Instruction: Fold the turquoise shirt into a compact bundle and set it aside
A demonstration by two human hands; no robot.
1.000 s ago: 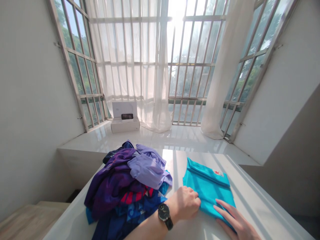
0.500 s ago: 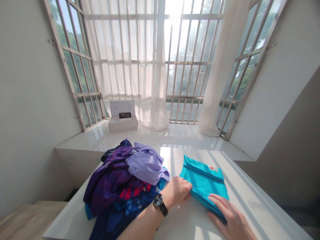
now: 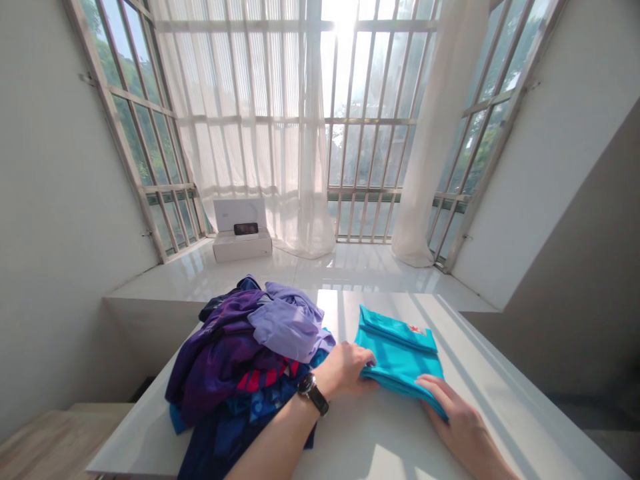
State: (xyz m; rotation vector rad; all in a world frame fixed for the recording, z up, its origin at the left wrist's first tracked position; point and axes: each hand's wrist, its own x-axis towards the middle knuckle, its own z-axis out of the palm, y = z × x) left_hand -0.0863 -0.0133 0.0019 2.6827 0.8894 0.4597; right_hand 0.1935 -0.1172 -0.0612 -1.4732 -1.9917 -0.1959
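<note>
A folded turquoise shirt (image 3: 400, 357) with a small red emblem lies flat on the white table (image 3: 380, 450). My left hand (image 3: 343, 370), a black wristwatch (image 3: 313, 393) on its wrist, grips the shirt's left edge. My right hand (image 3: 450, 407) holds the near right corner of the same folded cloth. Just left of my left hand rises a heap of crumpled purple, lilac and blue garments (image 3: 245, 367). Its lower part is partly hidden behind my forearm.
Beyond the table, a white box (image 3: 243, 248) with a dark phone (image 3: 246, 229) on it stands on a glossy white window ledge (image 3: 350, 270). White curtains (image 3: 315, 167) hang before barred windows. The table's right edge runs down the right side.
The shirt's near edge has moved away from me, leaving the folded shape shorter, and both hands have moved with it. The whole view has tilted slightly.
</note>
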